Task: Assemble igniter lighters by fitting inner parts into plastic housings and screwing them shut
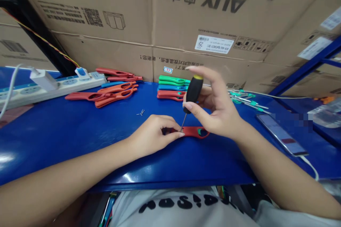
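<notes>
A red plastic handle (pixel 192 132) lies flat on the blue tabletop, a green part showing in the oval opening at its right end. My left hand (pixel 161 132) pinches the handle's left end, and its fingertips hide that part. In my right hand (pixel 213 108) is a screwdriver (pixel 193 93) with a black grip and yellow cap. Its thin shaft slants down to the handle, the tip beside my left fingertips. Whether a screw sits under the tip I cannot tell. A few small screws (pixel 141 112) lie behind my left hand.
Red and orange handles (pixel 117 93) are piled at back left; green, blue and red ones (pixel 170 95) are stacked at back centre. Metal rods with green parts (pixel 249 100) lie behind a charging phone (pixel 282 134). A power strip (pixel 69 84) and a large carton (pixel 149 17) border the table.
</notes>
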A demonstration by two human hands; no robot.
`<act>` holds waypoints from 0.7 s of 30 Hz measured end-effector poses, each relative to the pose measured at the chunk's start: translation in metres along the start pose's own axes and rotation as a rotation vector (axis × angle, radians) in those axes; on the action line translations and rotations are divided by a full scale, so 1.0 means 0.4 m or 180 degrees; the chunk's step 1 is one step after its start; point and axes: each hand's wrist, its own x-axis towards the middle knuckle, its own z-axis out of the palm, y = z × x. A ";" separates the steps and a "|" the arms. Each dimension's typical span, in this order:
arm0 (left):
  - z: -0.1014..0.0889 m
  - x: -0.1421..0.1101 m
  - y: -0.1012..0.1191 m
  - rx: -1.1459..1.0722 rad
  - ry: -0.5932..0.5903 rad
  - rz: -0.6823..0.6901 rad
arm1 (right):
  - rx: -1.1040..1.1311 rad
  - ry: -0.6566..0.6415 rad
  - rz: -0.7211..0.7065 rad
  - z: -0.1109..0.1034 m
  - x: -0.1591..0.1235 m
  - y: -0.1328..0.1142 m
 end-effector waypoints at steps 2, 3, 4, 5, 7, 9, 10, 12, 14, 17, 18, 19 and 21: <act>0.000 -0.001 -0.004 0.0095 -0.0027 0.0039 | 0.0039 0.0127 -0.0026 0.009 -0.007 0.017; 0.000 -0.001 -0.005 0.0133 -0.0028 0.0029 | 0.0058 0.0166 -0.0034 0.012 -0.010 0.025; 0.000 -0.001 -0.007 0.0162 -0.0028 0.0008 | 0.0071 0.0186 -0.0046 0.015 -0.013 0.031; 0.000 0.000 -0.008 0.0179 -0.0027 -0.0021 | 0.0073 0.0191 -0.0058 0.017 -0.015 0.036; 0.000 0.002 -0.010 0.0180 -0.0004 -0.0069 | 0.0045 0.0181 -0.0083 0.020 -0.017 0.043; 0.000 0.006 -0.011 0.0147 0.0013 -0.0093 | -0.0006 0.0175 -0.0080 0.022 -0.018 0.047; 0.000 0.008 -0.011 0.0134 0.0031 -0.0101 | -0.0027 0.0186 -0.0086 0.022 -0.018 0.048; -0.001 0.011 -0.013 0.0134 0.0083 -0.0139 | -0.0043 0.0233 -0.0116 0.022 -0.019 0.051; -0.005 0.011 -0.016 0.0177 0.0159 -0.0177 | -0.0034 0.0305 -0.0126 0.023 -0.019 0.054; -0.012 0.009 -0.023 0.0364 0.0100 -0.0196 | -0.0035 0.0385 -0.0063 0.024 -0.020 0.059; -0.014 0.009 -0.026 0.0463 0.0042 -0.0183 | -0.0044 0.0394 -0.0047 0.025 -0.020 0.060; -0.015 0.008 -0.028 0.0565 -0.0032 -0.0162 | -0.0059 0.0394 -0.0035 0.025 -0.021 0.061; -0.015 0.008 -0.030 0.0717 -0.0134 -0.0093 | -0.0091 0.0381 -0.0031 0.026 -0.022 0.063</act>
